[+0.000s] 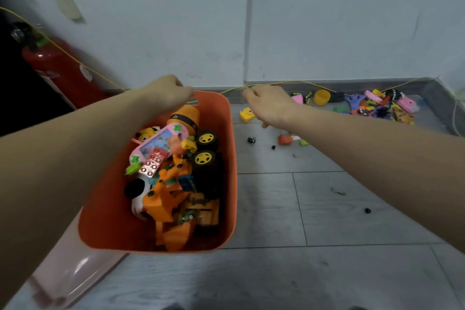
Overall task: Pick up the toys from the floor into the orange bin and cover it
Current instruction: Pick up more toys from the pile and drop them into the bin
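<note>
While both bare arms reach out over the grey floor, a red fire extinguisher leans against the wall at about ten o'clock, with a thin yellow cord strung across it and on along the skirting. Below it, at seven o'clock, a pale pink lid or tray lies flat, partly under the orange bin.

The left hand hovers over the bin's far rim at about eleven o'clock, fingers curled down; whether it pinches the rim or something small I cannot tell. The bin sits on the floor left of centre, uncovered and heaped with toys: a pink toy phone, an orange truck with yellow-hubbed black wheels, an orange robot-like figure and a white-and-black piece.

The right hand hangs just beyond the bin's right corner at about one o'clock, fingers bent loosely, and I see nothing in it. Near it on the floor lie a yellow toy, a small red piece and a few dark bits. Further off at two o'clock, a pile of loose toys is spread along the wall, a yellow cup among them.
</note>
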A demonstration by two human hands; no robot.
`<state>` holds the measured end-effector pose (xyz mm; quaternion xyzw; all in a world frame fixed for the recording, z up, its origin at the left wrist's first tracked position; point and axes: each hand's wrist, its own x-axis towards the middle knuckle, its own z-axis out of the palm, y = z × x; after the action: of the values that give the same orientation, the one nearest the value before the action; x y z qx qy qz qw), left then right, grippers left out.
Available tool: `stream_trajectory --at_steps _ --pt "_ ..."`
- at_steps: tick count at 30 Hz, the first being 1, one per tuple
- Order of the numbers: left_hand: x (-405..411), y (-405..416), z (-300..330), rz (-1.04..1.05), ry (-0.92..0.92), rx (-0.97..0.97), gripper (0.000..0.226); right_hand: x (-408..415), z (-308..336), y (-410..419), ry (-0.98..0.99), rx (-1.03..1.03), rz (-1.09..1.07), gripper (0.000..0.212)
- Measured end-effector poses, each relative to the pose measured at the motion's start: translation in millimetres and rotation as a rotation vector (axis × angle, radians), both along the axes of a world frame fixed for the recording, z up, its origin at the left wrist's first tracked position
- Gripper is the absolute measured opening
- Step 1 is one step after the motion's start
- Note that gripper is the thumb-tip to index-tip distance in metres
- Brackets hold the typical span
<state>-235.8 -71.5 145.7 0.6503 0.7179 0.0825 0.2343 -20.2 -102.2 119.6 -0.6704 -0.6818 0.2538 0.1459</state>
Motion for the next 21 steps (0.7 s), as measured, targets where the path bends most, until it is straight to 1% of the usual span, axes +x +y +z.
stream_trajectory --at_steps 2,4,6,8,10,12,15,17,19,21 --pt "36.0 -4.8 1.6 -0.064 -0.041 0.102 0.035 36.4 -5.0 0.5 -0.023 -0.004 -0.052 0.045" --pt "75.1 -13.4 -2.2 -0.162 -0.092 0.155 0.037 74.2 -12.7 -0.1 -0.060 -0.041 -0.111 0.042" --pt "118.1 -22.6 -16.3 -0.318 -0.100 0.184 0.037 116.3 -24.2 -5.4 -0.095 -0.115 -0.185 0.035" --pt "165.4 -35.9 -34.7 -0.476 -0.115 0.190 0.039 164.1 -40.2 -16.0 -0.122 -0.197 -0.258 0.032" --pt "203.3 -48.8 -58.9 -0.589 -0.091 0.135 0.043 203.1 -59.5 -29.8 -0.170 -0.262 -0.275 0.034" --pt "243.7 -60.6 -85.3 -0.678 -0.027 0.020 0.054 244.9 -88.2 -41.9 -0.190 -0.317 -0.323 0.037" --pt "287.3 -71.7 -124.5 -0.775 0.086 -0.145 0.076 282.7 -130.5 -63.5 -0.191 -0.289 -0.432 0.037" --pt "314.7 -73.3 -150.6 -0.783 0.105 -0.227 0.086 302.3 -159.0 -76.4 -0.193 -0.264 -0.489 0.042" --pt "333.7 -74.0 -170.5 -0.780 0.118 -0.264 0.093 313.4 -183.2 -88.1 -0.292 -0.268 -0.467 0.048" --pt "355.1 -69.2 -186.6 -0.769 0.158 -0.287 0.101 328.3 -199.9 -93.1 -0.326 -0.262 -0.511 0.060"
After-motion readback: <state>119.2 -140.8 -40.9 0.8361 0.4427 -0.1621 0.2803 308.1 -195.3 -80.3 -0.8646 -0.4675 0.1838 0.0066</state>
